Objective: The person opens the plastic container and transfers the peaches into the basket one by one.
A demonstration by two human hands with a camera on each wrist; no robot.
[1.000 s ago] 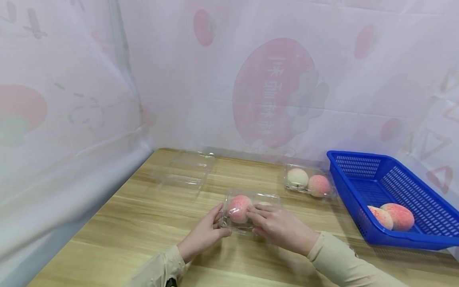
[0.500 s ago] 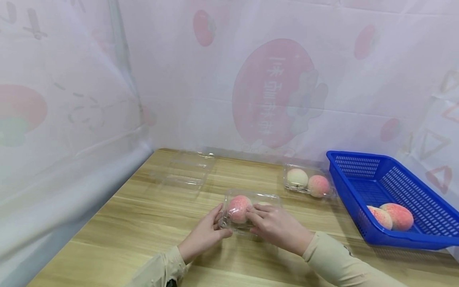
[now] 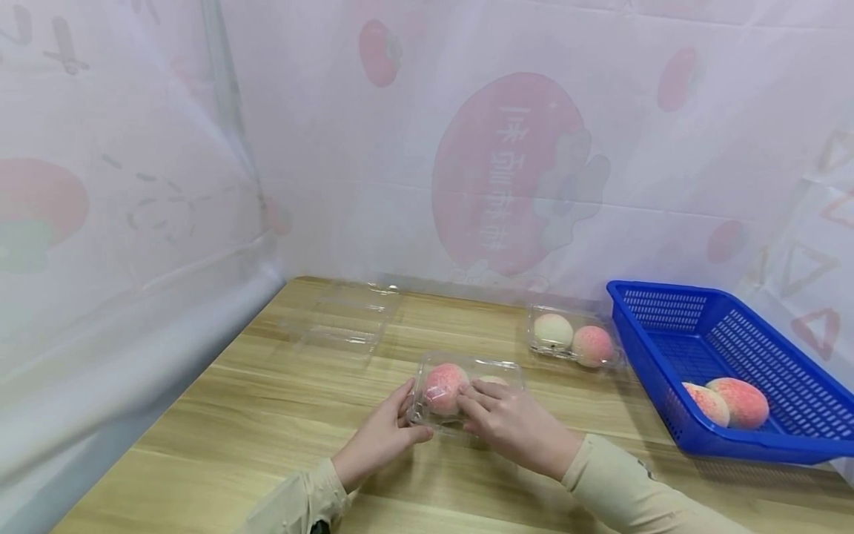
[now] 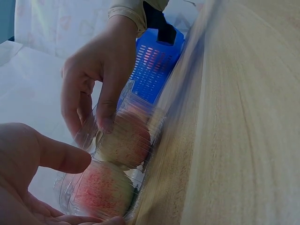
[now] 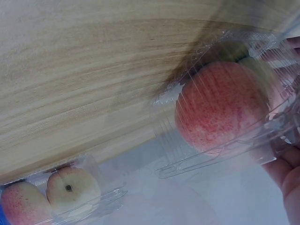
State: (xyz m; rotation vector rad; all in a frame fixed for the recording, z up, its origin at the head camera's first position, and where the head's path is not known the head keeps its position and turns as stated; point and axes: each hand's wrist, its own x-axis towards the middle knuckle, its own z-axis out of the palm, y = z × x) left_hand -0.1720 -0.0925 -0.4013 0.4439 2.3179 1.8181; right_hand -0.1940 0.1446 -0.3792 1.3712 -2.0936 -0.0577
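Note:
A clear plastic clamshell box (image 3: 470,363) with two peaches stands on the wooden table in front of me. My left hand (image 3: 385,430) grips its left end, with the thumb at the front and the fingers round the side. The left peach (image 3: 443,389) is pink. A paler peach (image 4: 124,140) beside it is partly covered by my right hand (image 3: 517,426), whose thumb and fingers pinch the lid's front edge. In the right wrist view the red side of that peach shows through the ribbed plastic.
A second clear box (image 3: 540,310) with two peaches sits at the back right. Beside it, a blue plastic basket (image 3: 667,415) holds two peaches. An open clear box (image 3: 350,315) lies at the back left. Printed white sheets (image 3: 373,185) hang behind and at the sides.
My right hand shifts very slightly to the left on the lid. The left hand, the box and the peaches stay in place.

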